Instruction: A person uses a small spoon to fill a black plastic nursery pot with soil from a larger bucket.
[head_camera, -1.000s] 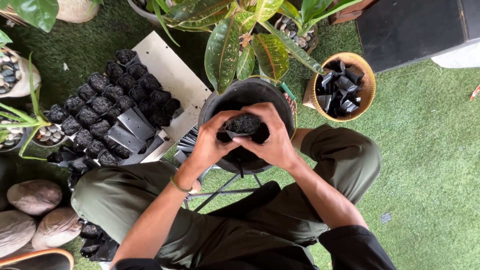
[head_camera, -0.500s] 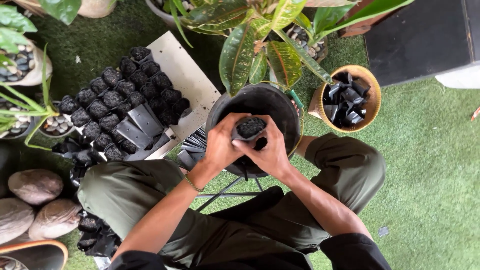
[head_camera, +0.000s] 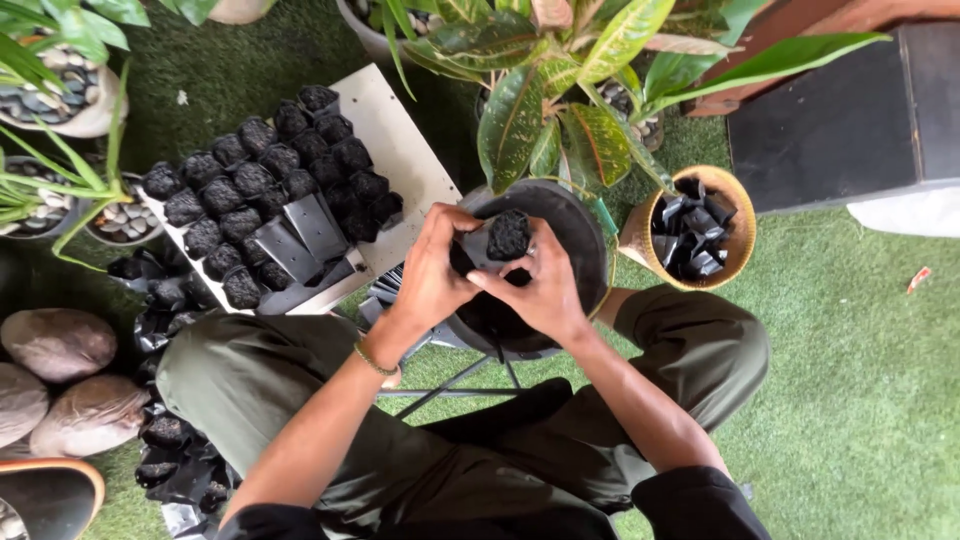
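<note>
Kneeling on green turf (head_camera: 860, 380), one person works over one round black tub (head_camera: 585, 250) on a metal stand. One white board (head_camera: 400, 160) at left carries roughly twenty soil-filled black bags (head_camera: 255, 180) in rows, with two flat empty bags lying on them. One woven basket (head_camera: 738, 195) at right holds a heap of folded black bags; exact count unclear. Left hand (head_camera: 430, 270) and right hand (head_camera: 545, 290) both grasp one small soil-filled bag (head_camera: 507, 236), held above the tub.
</note>
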